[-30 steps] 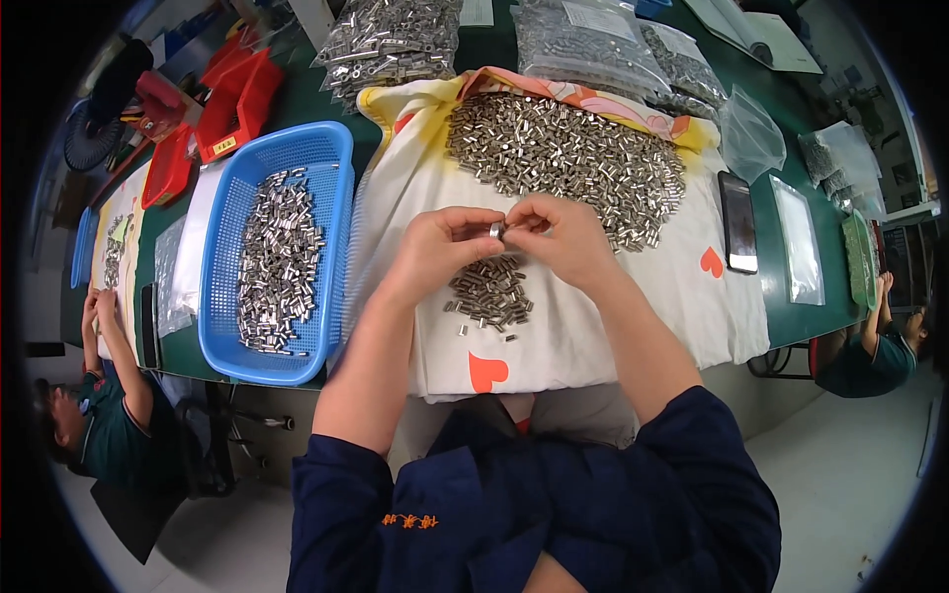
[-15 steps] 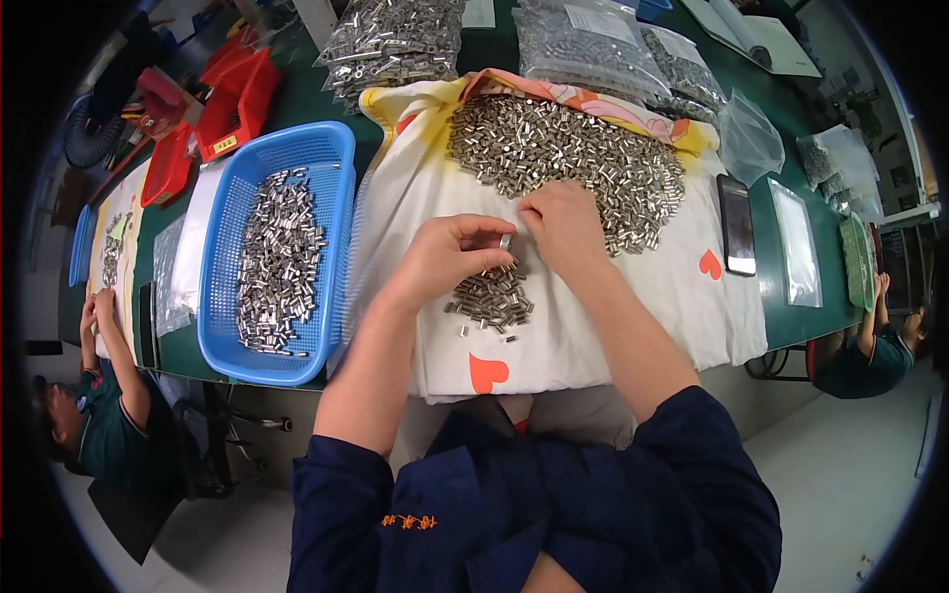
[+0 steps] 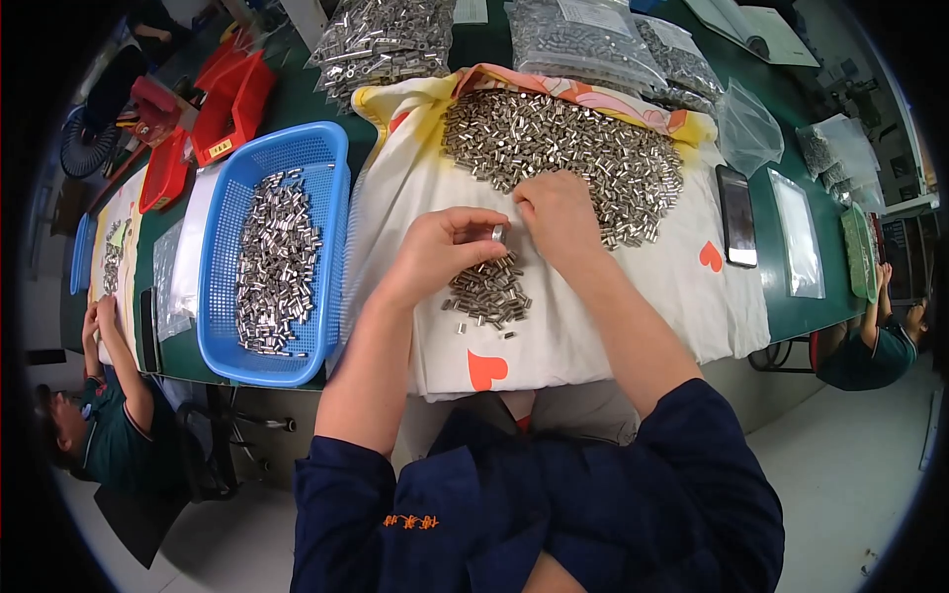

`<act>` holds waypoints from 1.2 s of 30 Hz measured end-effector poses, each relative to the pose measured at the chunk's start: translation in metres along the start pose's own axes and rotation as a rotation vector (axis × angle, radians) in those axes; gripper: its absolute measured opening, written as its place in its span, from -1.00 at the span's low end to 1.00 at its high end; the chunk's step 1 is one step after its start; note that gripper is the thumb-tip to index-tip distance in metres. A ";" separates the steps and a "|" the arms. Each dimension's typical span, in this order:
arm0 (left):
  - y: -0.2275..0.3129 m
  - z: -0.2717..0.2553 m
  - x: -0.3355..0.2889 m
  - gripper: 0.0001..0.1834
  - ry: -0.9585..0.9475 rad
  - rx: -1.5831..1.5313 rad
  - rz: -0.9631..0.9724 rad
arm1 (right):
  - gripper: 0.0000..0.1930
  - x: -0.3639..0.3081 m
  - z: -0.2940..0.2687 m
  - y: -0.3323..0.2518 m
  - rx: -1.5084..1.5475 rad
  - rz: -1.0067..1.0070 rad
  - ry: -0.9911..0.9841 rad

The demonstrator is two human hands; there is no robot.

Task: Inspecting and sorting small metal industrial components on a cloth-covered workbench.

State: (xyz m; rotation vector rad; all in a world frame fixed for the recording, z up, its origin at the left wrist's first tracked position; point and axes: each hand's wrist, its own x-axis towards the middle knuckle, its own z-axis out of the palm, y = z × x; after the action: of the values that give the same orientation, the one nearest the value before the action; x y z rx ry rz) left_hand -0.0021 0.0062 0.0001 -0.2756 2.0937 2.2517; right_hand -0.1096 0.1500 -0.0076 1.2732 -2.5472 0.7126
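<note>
My left hand (image 3: 442, 251) pinches a small silver metal tube (image 3: 498, 234) between thumb and fingertips, just above a small heap of tubes (image 3: 489, 293) on a white cloth with orange hearts (image 3: 603, 316). My right hand (image 3: 557, 211) lies palm down at the near edge of the large pile of metal tubes (image 3: 563, 153), fingers curled on the pieces; whether it holds any is hidden. The two hands almost touch at the fingertips.
A blue plastic basket (image 3: 321, 168) with more tubes stands to the left. Clear bags of tubes (image 3: 381, 40) lie at the back, red bins (image 3: 227, 99) at far left. A dark phone (image 3: 736, 215) lies to the right. Other people sit at both table ends.
Both hands have come down from in front of me toward the cloth. The right hand moved onto the edge of the large pile; the left still pinches a tube.
</note>
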 end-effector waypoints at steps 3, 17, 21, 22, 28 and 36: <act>-0.002 -0.004 0.002 -0.68 0.014 -0.030 0.031 | -0.93 0.000 -0.006 -0.006 0.172 0.037 0.022; -0.003 -0.008 0.002 -0.65 0.018 -0.224 0.042 | -0.86 -0.006 -0.023 -0.023 0.990 0.289 -0.209; -0.004 -0.007 0.001 -0.65 0.038 -0.206 0.046 | -0.86 -0.007 -0.024 -0.030 0.738 0.177 -0.102; -0.004 -0.007 0.001 -0.65 0.046 -0.192 0.065 | -0.86 -0.007 -0.023 -0.031 0.656 0.109 -0.042; -0.001 -0.008 0.000 -0.64 0.050 -0.047 0.056 | -0.88 -0.007 -0.024 -0.029 0.717 0.186 -0.163; 0.003 -0.005 -0.002 -0.65 0.039 -0.114 0.015 | -0.85 -0.005 -0.028 -0.018 0.852 0.228 -0.188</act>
State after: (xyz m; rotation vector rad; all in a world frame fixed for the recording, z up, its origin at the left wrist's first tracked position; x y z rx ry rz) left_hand -0.0005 0.0007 0.0032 -0.3136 1.9946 2.3978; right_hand -0.0926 0.1584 0.0205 1.2830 -2.6362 1.9558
